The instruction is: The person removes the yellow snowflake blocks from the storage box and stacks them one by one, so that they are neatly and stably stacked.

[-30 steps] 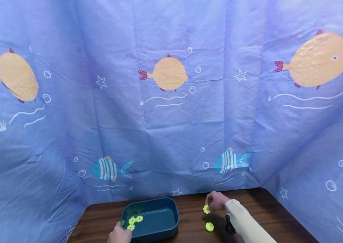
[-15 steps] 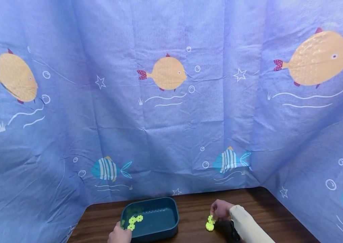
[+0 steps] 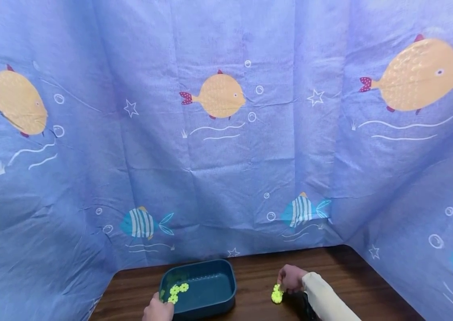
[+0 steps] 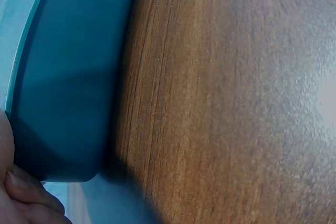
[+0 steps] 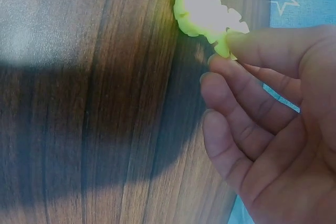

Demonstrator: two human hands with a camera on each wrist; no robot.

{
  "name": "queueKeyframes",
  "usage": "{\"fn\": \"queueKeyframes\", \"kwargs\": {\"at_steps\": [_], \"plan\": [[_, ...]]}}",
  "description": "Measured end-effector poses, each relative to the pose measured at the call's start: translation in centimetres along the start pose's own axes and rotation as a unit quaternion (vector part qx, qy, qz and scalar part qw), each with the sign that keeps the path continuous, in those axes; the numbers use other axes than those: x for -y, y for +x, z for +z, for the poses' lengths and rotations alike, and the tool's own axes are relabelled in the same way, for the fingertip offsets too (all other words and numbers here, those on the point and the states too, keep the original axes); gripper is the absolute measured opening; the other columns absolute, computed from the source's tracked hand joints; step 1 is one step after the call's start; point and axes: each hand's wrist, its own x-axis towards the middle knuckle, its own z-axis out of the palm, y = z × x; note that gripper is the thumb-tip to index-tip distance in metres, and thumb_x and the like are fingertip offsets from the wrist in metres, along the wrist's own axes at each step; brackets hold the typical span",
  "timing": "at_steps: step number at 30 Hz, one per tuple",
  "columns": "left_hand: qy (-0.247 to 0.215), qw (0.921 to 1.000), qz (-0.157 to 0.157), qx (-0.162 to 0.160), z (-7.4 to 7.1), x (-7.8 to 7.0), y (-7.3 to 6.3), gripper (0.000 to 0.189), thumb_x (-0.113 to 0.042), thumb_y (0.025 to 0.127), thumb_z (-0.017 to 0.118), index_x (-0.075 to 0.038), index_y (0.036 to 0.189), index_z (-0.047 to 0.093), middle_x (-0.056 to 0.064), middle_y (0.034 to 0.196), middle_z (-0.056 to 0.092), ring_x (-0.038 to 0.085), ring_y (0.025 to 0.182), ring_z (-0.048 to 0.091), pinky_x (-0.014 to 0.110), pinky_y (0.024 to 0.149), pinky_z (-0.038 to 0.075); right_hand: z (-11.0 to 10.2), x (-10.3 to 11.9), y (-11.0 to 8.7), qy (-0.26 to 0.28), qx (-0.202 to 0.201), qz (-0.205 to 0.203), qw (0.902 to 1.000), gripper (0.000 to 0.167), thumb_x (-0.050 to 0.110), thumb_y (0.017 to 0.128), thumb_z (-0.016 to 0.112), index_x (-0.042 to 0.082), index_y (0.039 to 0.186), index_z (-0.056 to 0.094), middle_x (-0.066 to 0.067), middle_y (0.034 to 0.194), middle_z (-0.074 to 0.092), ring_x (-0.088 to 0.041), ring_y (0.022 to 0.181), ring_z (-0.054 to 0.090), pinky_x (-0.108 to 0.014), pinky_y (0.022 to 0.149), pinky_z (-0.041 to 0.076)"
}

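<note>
A teal plastic basin (image 3: 212, 292) sits left of centre on the table in the head view. My left hand (image 3: 158, 309) grips its near left corner, and the left wrist view shows fingers at the rim. Inside lie several yellow-green flower-shaped plastic discs (image 3: 174, 290). To the right of the basin, my right hand (image 3: 292, 278) pinches a yellow-green flower-shaped disc (image 5: 226, 39) between thumb and index finger. Its edge meets a rounded yellow-green flower-shaped piece (image 5: 185, 10) by the tabletop. Glare washes out the detail where the two meet.
The dark wood table (image 3: 250, 307) has a blue fish-print curtain (image 3: 218, 178) around its back and sides. A dark object (image 3: 310, 307) shows under the right wrist, by the cream sleeve (image 3: 327, 296).
My right hand has moved toward me and slightly right, bringing its disc against the other yellow-green piece. The left hand and basin have stayed put.
</note>
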Motion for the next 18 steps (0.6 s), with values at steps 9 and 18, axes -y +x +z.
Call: {"fn": "queueKeyframes", "kwargs": {"at_steps": [9,18], "plan": [[0.000,1.0000,0.002,0.003,0.13,0.13,0.25,0.050,-0.013,0.083,0.058,0.014,0.124,0.052,0.031,0.096,0.066,0.041,0.083,0.064,0.056,0.079,0.049,0.02,0.13,-0.25,0.027,0.022,0.000,0.9994,0.011,-0.006,0.079,0.067,0.005,0.078,0.064,-0.001,0.065,0.059,-0.012,0.056,0.052,-0.020,0.049,0.036],[0.000,1.0000,0.005,-0.001,0.07,0.23,0.20,0.049,-0.013,0.082,0.058,0.013,0.123,0.053,0.031,0.096,0.066,0.042,0.083,0.064,0.056,0.078,0.049,0.56,-0.07,-0.14,0.002,0.013,-0.013,0.9998,0.016,-0.006,0.079,0.066,0.010,0.074,0.062,-0.001,0.060,0.055,-0.011,0.053,0.049,-0.019,0.046,0.033]]}}
